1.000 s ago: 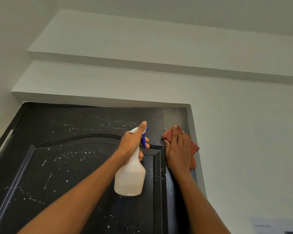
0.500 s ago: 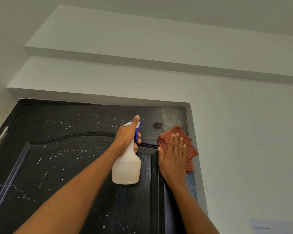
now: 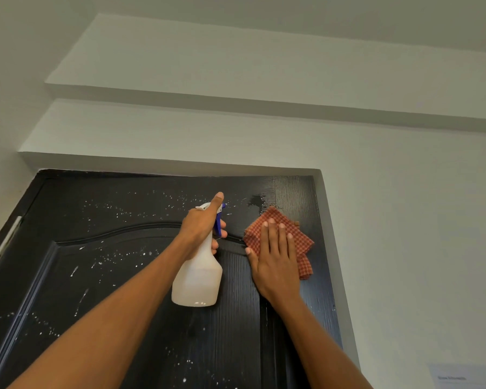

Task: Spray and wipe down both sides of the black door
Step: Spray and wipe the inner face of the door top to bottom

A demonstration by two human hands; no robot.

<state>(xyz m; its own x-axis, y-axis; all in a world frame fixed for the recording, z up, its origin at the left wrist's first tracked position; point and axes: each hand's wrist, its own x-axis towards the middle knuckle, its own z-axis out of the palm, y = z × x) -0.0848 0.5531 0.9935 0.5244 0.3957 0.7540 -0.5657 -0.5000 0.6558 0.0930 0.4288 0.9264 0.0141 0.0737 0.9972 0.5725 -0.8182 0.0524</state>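
Head view, looking up along two bare forearms at the top of a door. The left hand point(image 3: 201, 227) grips the neck of a white spray bottle point(image 3: 197, 279), fingers curled round it below the blue trigger point(image 3: 218, 224), thumb stretched up along the white nozzle head. The bottle hangs upright in front of the door's upper middle, its rounded base lowest.

The right hand point(image 3: 275, 265) lies flat with fingers straight and close together, pressing a red-and-white checked cloth point(image 3: 278, 238) against the door near its top right corner. The cloth is folded, one corner pointing up past the fingertips and a loose flap showing below the little-finger side of the hand. Just above the cloth's upper corner sits a dark wet patch point(image 3: 256, 200) on the door face.

The black door point(image 3: 96, 276) fills the lower half of the view. It has a wood-grain surface and a raised panel with an arched top moulding. White speckles and streaks are scattered over the left and centre of the door; the strip near the right edge looks mostly free of them. A pale metal hinge point(image 3: 6, 240) shows on the door's left edge.

White wall point(image 3: 404, 248) surrounds the door opening, with two stepped white ledges point(image 3: 236, 102) above it. A pale paper notice point(image 3: 460, 376), its print too small to read, sits at the lower right.
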